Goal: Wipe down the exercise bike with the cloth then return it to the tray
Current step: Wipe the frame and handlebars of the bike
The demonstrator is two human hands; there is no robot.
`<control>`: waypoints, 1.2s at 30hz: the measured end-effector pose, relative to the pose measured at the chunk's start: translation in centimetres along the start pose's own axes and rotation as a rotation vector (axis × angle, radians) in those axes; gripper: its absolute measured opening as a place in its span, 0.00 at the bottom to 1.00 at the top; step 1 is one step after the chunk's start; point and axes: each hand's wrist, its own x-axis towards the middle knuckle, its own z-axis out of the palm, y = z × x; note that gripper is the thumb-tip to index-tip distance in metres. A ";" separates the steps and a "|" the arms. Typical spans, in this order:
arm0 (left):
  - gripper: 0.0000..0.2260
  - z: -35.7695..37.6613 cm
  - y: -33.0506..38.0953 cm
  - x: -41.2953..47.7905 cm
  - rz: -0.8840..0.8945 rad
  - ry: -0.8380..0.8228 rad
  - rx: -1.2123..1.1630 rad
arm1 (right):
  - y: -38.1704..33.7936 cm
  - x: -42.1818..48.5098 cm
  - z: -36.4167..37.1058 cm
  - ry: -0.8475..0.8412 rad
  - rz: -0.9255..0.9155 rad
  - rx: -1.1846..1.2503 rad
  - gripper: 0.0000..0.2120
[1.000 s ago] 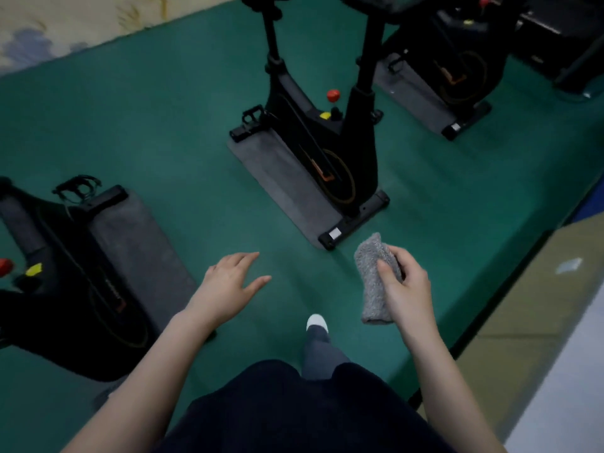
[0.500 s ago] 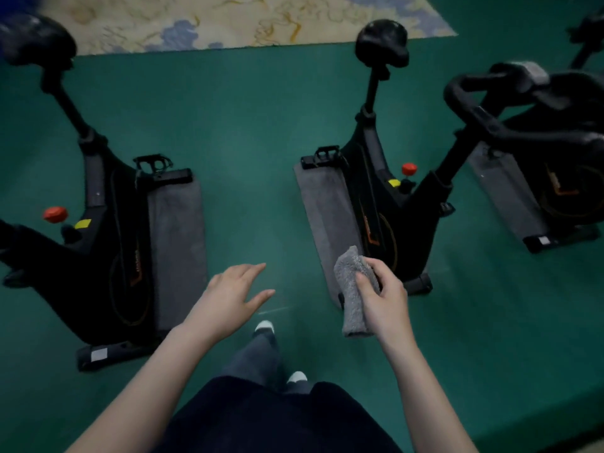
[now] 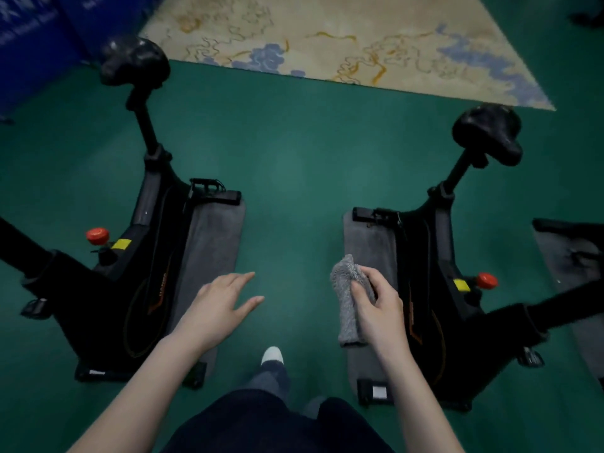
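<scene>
Head view: right hand point(image 3: 380, 305) closed around a grey cloth point(image 3: 348, 305), which hangs down in the air above the grey mat point(image 3: 369, 243) beside the right exercise bike point(image 3: 451, 289). Left hand point(image 3: 219, 305) empty, fingers spread loosely, palm down over the green floor point(image 3: 294, 178). Second bike point(image 3: 130, 256) at left.

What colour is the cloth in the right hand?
Grey, a fuzzy cloth, seen in the head view, held by the right hand.
</scene>
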 end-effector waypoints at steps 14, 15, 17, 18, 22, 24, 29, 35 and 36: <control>0.28 -6.5 -4.9 9.5 -0.334 0.175 -0.163 | -8.8 19.5 9.8 -0.360 -0.240 -0.039 0.11; 0.28 -6.8 -5.3 10.1 -0.376 0.191 -0.174 | -9.4 20.9 10.6 -0.403 -0.257 -0.044 0.11; 0.28 -7.5 -5.9 11.3 -0.462 0.224 -0.201 | -10.7 24.0 12.3 -0.490 -0.290 -0.050 0.11; 0.28 -7.9 -6.0 12.1 -0.505 0.243 -0.214 | -11.4 25.6 13.1 -0.533 -0.305 -0.050 0.12; 0.29 -9.4 -5.6 15.9 -0.676 0.323 -0.283 | -14.6 32.2 15.8 -0.713 -0.395 -0.052 0.17; 0.29 -10.1 -5.1 17.6 -0.745 0.360 -0.315 | -16.0 35.1 17.1 -0.800 -0.419 -0.051 0.18; 0.29 -11.0 -4.1 19.5 -0.933 0.501 -0.369 | -18.7 39.6 21.2 -1.022 -0.483 -0.085 0.13; 0.29 -10.2 -3.7 17.4 -1.207 0.573 -0.411 | -21.9 38.8 25.9 -1.274 -0.604 -0.083 0.16; 0.29 -10.0 -3.8 16.9 -1.247 0.586 -0.422 | -22.3 38.5 26.8 -1.312 -0.621 -0.087 0.16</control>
